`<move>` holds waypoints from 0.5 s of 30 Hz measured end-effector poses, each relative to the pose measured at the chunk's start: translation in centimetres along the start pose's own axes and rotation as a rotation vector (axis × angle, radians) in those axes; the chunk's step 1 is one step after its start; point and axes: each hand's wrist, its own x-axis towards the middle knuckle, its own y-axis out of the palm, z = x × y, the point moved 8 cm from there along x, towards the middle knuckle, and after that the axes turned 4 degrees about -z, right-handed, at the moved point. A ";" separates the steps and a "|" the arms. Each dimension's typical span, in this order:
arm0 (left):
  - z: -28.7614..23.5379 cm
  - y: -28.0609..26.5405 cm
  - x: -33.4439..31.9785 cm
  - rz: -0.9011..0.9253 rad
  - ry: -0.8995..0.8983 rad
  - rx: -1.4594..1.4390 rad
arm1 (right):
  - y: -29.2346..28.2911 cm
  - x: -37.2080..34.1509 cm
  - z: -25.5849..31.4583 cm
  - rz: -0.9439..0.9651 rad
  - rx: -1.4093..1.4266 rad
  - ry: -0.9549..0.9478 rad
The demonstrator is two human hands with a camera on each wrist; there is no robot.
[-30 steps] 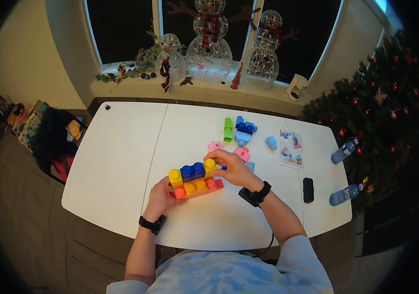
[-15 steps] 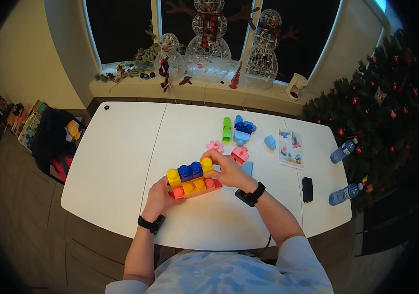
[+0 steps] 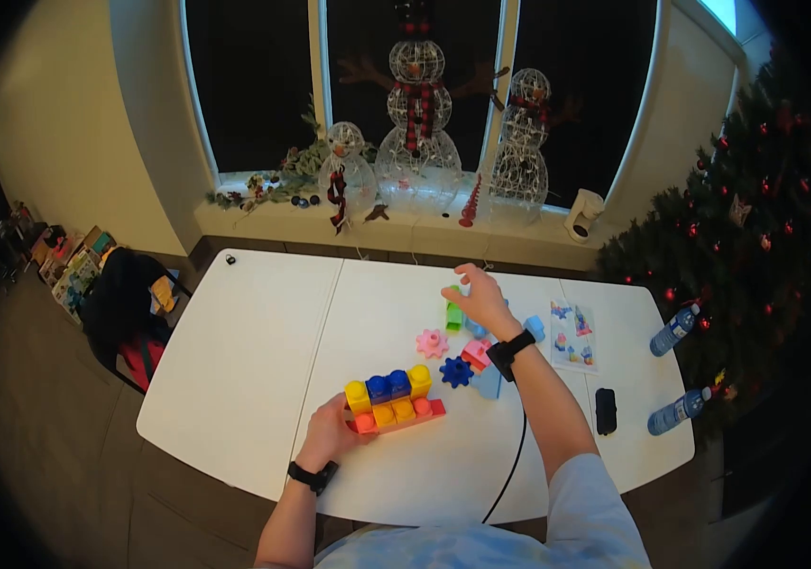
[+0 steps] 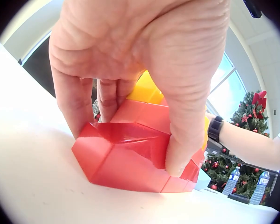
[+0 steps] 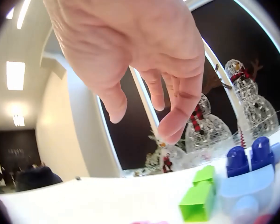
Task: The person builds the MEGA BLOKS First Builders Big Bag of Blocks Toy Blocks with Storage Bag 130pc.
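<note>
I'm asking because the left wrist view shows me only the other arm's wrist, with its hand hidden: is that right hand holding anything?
Observer: No. In the right wrist view, the right hand holds nothing; there is a gap between its thumb and fingers.
Operator: Thanks. I can see the left hand on something red, but not the whole top. What is in the middle of the top row?
Observer: The head view shows blue studs between two yellow ones.
Operator: And is anything loose beside that block build?
Observer: Yes, a dark blue gear lies apart from it, to its right in the head view.
</note>
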 end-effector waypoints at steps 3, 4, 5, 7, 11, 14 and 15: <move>-0.5 -0.2 -0.1 0.009 -0.001 0.029 | 5.8 2.0 -4.8 0.059 -0.327 0.059; -0.2 -0.1 0.0 0.006 0.005 0.003 | 6.3 2.0 -4.4 0.051 -0.322 0.051; 0.1 -0.1 0.0 -0.005 0.007 0.008 | 7.5 1.9 -4.6 0.131 -0.382 0.094; 0.2 0.1 0.0 -0.024 0.029 -0.021 | 9.6 1.5 -5.2 0.217 -0.439 0.130; -0.4 -0.2 -0.1 -0.023 0.069 -0.005 | 12.7 0.4 -8.0 0.195 -0.512 0.156; -0.4 -0.1 0.0 -0.031 0.076 0.009 | 11.6 -1.2 -6.7 0.306 -0.422 0.065; -0.3 -0.1 0.0 -0.028 0.061 0.025 | 10.4 -1.9 -5.0 0.324 -0.360 0.035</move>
